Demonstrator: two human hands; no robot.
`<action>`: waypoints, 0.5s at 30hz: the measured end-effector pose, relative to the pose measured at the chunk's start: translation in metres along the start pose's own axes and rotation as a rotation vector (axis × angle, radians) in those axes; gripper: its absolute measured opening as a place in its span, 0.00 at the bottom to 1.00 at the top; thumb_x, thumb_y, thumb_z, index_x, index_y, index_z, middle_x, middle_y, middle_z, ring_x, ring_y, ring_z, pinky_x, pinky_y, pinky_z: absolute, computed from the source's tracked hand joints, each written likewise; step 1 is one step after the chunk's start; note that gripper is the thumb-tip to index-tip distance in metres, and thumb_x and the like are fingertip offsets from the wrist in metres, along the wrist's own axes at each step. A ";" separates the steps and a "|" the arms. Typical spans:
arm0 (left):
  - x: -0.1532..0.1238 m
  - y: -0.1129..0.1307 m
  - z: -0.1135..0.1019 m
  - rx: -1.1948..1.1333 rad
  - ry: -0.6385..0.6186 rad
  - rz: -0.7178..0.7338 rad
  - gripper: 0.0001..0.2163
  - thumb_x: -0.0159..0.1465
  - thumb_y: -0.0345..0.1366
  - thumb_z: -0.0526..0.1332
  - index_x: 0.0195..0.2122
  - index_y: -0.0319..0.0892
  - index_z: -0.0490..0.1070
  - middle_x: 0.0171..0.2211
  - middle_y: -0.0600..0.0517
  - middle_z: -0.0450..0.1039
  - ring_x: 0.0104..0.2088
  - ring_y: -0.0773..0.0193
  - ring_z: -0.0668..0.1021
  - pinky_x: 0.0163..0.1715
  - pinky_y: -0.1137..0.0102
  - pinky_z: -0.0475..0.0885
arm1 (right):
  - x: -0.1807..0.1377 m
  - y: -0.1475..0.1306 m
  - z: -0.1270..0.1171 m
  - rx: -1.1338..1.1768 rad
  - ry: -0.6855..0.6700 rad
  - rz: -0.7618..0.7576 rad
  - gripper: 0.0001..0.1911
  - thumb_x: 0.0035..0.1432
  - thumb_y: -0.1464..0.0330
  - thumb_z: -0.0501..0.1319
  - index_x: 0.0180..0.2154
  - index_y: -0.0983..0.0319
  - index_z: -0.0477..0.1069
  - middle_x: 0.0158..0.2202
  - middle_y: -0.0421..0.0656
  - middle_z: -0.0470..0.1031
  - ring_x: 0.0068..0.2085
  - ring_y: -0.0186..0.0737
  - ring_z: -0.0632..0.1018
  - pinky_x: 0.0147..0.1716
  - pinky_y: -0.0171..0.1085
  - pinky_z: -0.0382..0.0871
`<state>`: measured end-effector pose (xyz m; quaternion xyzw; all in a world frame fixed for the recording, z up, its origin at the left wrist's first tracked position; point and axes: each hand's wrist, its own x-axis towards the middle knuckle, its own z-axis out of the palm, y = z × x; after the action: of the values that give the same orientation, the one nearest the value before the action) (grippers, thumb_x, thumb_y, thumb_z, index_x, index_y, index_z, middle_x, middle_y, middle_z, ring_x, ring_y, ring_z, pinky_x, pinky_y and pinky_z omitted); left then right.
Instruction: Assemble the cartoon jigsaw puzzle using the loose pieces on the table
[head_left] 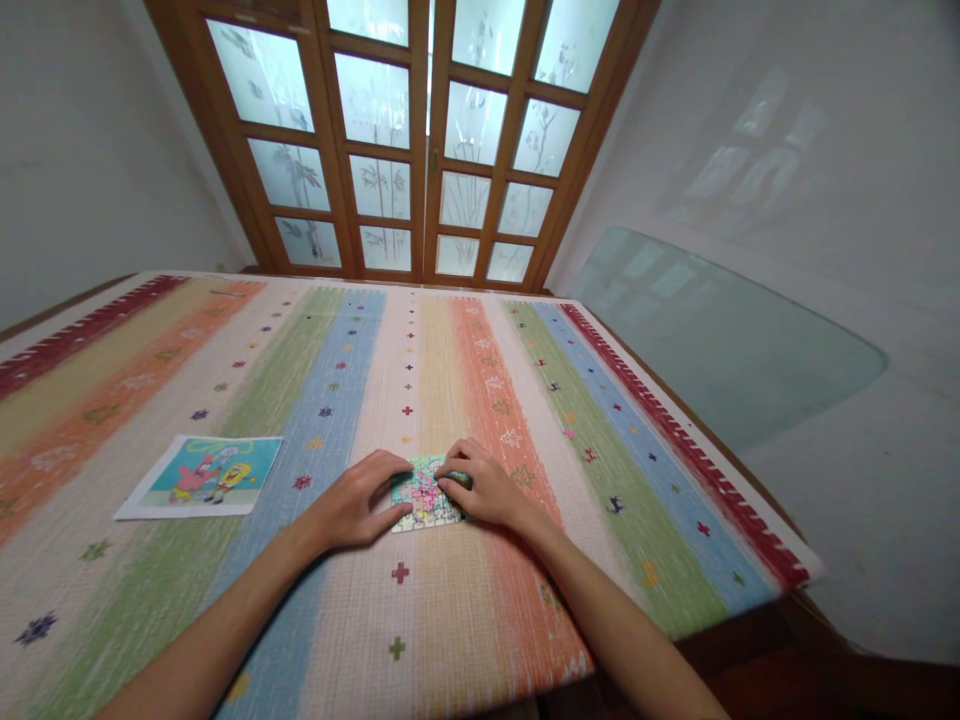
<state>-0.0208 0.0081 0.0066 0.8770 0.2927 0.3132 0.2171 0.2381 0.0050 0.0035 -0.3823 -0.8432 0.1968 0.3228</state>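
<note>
A small, mostly assembled jigsaw puzzle (424, 497) lies on the striped cloth in front of me. My left hand (358, 500) rests at its left edge, fingers stretched flat along the border. My right hand (481, 487) lies on the puzzle's right side, fingers curled down and pressing on the pieces. I cannot make out whether a loose piece sits under those fingertips. To the left lies a cartoon reference picture (204, 476) with two cartoon figures on a teal background.
The table carries a colourful striped cloth (615, 440) with small cross motifs. Its right edge runs close to a white wall, where a sheet of glass (712, 340) leans. Wooden doors with frosted panes (405, 140) stand beyond the far edge.
</note>
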 end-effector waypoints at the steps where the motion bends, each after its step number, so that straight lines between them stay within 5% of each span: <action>1: 0.000 0.000 0.000 0.000 -0.001 0.002 0.14 0.68 0.39 0.63 0.53 0.42 0.69 0.46 0.46 0.74 0.45 0.55 0.77 0.47 0.62 0.75 | 0.000 -0.001 0.001 -0.015 -0.007 -0.011 0.05 0.61 0.75 0.65 0.38 0.62 0.80 0.37 0.45 0.73 0.42 0.43 0.74 0.44 0.41 0.68; 15: -0.001 -0.002 0.002 0.017 -0.023 0.076 0.11 0.70 0.36 0.61 0.52 0.43 0.76 0.48 0.43 0.74 0.48 0.54 0.76 0.50 0.60 0.75 | -0.003 -0.021 0.016 -0.115 -0.091 -0.113 0.10 0.66 0.65 0.64 0.46 0.58 0.80 0.43 0.47 0.73 0.45 0.45 0.73 0.46 0.44 0.68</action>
<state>-0.0204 0.0086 0.0036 0.8928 0.2592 0.3089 0.2008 0.2173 -0.0118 0.0031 -0.3426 -0.8871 0.1468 0.2721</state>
